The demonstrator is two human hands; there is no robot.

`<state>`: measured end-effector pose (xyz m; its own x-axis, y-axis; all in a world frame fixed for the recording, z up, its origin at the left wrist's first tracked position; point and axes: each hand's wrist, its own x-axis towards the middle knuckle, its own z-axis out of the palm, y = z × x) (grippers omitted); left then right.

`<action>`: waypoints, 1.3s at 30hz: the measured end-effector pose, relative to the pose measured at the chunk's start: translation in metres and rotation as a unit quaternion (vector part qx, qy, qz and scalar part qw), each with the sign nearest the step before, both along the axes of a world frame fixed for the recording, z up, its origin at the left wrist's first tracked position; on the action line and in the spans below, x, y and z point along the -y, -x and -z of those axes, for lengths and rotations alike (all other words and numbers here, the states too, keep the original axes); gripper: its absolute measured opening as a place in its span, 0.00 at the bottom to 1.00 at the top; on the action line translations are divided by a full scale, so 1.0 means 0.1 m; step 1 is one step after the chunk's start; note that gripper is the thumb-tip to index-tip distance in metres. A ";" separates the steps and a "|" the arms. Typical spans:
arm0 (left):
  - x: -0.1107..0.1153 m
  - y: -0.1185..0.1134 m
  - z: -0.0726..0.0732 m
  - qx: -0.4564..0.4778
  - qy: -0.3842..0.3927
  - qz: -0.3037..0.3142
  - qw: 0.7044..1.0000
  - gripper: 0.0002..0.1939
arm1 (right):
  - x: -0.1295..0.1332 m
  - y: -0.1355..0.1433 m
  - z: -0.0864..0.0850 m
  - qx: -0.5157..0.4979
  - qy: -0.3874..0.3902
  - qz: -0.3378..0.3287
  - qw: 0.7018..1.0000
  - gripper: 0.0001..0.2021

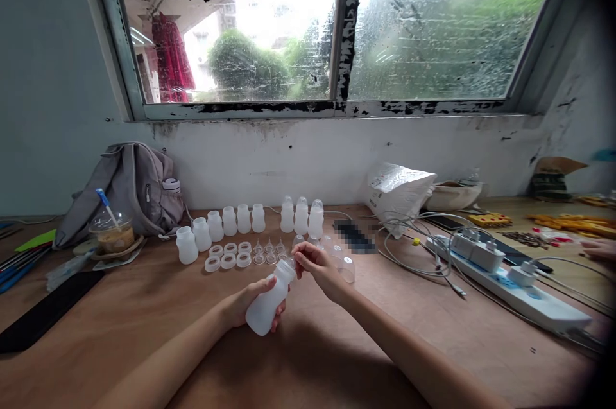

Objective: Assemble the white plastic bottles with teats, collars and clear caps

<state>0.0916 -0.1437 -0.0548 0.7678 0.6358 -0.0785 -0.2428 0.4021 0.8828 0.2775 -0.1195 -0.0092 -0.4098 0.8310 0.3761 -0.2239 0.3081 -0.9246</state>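
Note:
My left hand (257,300) is wrapped round a frosted baby bottle (266,306), which tilts with its neck up and to the right. At the bottle's mouth my right hand (312,264) is closed in a pinch; what its fingertips hold, if anything, is too small to tell. Behind my hands lie white collar rings (228,260) and clear nipples (260,255) in rows. Several open bottles (215,225) stand upright at the back, and to their right are 3 capped bottles (301,217). Clear dome caps (345,269) sit beyond my right wrist, partly hidden by it.
On the left are a grey backpack (129,187), an iced drink cup (112,234) and a black flat strip (45,309). To the right stand a white bag (399,194), tangled cables (414,261) and a power strip (543,306). Another person's hand (597,248) shows at the far right.

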 end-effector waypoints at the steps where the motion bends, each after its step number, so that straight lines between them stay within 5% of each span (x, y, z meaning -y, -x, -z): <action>1: 0.00 0.00 0.00 -0.004 -0.004 0.000 1.000 0.21 | 0.00 -0.01 -0.01 -0.004 0.000 0.004 1.000 0.09; 7: 0.04 -0.02 -0.08 0.008 -0.028 -0.054 0.998 0.15 | -0.05 -0.10 -0.07 0.010 -0.011 0.092 0.996 0.08; 11: 0.00 -0.03 -0.11 -0.032 -0.128 -0.123 0.984 0.25 | -0.11 -0.14 -0.05 0.050 -0.014 0.174 0.983 0.09; 16: -0.07 0.00 -0.06 -0.217 -0.329 -0.284 0.874 0.34 | -0.17 -0.15 0.01 0.108 -0.031 0.210 0.971 0.10; 22: -0.07 0.01 -0.03 -0.239 -0.453 -0.330 0.793 0.40 | -0.18 -0.13 0.06 0.155 -0.055 0.206 0.965 0.09; 25: -0.06 0.04 -0.07 -0.250 -0.551 -0.384 0.697 0.44 | -0.17 -0.12 0.07 0.161 -0.065 0.201 0.964 0.09; 28: -0.04 0.07 -0.12 -0.290 -0.625 -0.373 0.621 0.35 | -0.17 -0.12 0.10 0.173 -0.080 0.195 0.962 0.09; 34: -0.06 0.13 -0.16 -0.335 -0.648 -0.344 0.590 0.24 | -0.18 -0.12 0.17 0.225 -0.152 0.204 0.941 0.07; 39: -0.09 0.20 -0.26 -0.336 -0.665 -0.335 0.576 0.18 | -0.17 -0.09 0.23 0.306 -0.241 0.220 0.894 0.05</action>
<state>0.0714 -0.1351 -0.0291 0.3947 0.6130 0.6844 0.6271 -0.7242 0.2869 0.2861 -0.1026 -0.0318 -0.3343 0.7639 0.5519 0.5191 0.6380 -0.5687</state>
